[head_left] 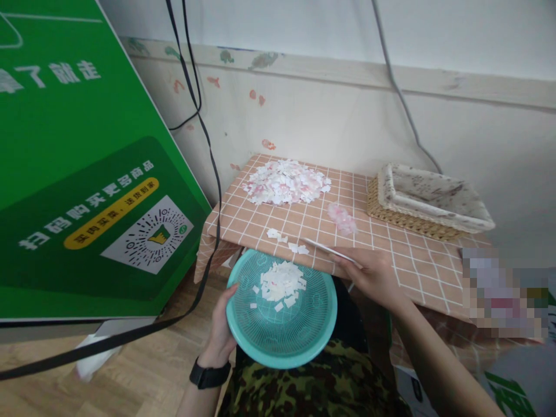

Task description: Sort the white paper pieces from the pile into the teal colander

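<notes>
A turquoise plastic colander (319, 336) is tilted up against the table's front edge, with white paper scraps (282, 282) inside it. My left hand (222, 324) is closed on its left rim. Over the tabletop, my right hand (371, 275) grips a thin, flat white piece (328, 249) seen nearly edge-on; its exact kind is unclear. Just left of that piece, a few loose paper scraps (297, 248) lie near the table edge. Farther back sits a large heap of white and pinkish scraps (284, 182). A small cluster of pink pieces (341, 218) rests between heap and basket.
The table wears a brown checked cloth (403, 260). At its back right stands a fabric-lined wicker basket (434, 200). A green printed board (143, 156) rises on the left, and a black strap (212, 156) hangs in front of it. The wall lies behind.
</notes>
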`<state>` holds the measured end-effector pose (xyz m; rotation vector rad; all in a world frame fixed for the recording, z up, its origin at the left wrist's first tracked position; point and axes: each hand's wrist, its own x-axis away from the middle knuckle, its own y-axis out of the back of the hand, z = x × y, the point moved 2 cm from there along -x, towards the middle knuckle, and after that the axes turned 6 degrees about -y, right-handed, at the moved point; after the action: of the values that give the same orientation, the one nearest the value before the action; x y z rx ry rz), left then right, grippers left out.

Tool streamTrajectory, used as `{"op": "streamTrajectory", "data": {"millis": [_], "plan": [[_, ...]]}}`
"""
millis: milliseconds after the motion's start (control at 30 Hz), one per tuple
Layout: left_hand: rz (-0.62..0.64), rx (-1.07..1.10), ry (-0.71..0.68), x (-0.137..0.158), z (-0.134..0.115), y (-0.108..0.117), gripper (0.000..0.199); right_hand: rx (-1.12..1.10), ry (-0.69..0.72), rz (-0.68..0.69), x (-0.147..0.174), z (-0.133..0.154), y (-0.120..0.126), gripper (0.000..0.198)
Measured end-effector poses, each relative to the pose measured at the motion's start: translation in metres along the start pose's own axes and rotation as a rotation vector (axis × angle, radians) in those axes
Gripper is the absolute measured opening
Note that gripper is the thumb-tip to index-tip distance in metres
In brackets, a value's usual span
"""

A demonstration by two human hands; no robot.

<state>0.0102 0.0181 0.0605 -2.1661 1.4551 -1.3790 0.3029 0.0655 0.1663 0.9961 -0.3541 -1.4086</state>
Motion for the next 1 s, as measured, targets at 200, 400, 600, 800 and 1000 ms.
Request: {"op": "streamTrajectory", "data": {"millis": [200,400,600,800,1000], "plan": [[-0.010,-0.013,-0.016,-0.003,0.002,0.005,0.016,-0.081,-0.003,0.044,0.005,0.007,-0.005,0.025],[0.015,0.005,-0.019,-0.005,0.001,0.006,0.016,-0.109,0.049,0.058,0.009,0.016,-0.010,0.028],[0.015,0.001,-0.022,-0.005,0.000,0.005,0.017,-0.193,0.003,0.086,0.002,0.021,-0.014,0.021],[0.023,0.028,-0.063,-0.006,-0.008,0.010,0.018,-0.096,-0.044,-0.103,-0.039,0.011,-0.032,0.022],[0.032,0.040,-0.056,-0.008,-0.015,0.013,0.017,-0.047,0.050,0.047,-0.051,0.022,-0.045,0.025]]}}
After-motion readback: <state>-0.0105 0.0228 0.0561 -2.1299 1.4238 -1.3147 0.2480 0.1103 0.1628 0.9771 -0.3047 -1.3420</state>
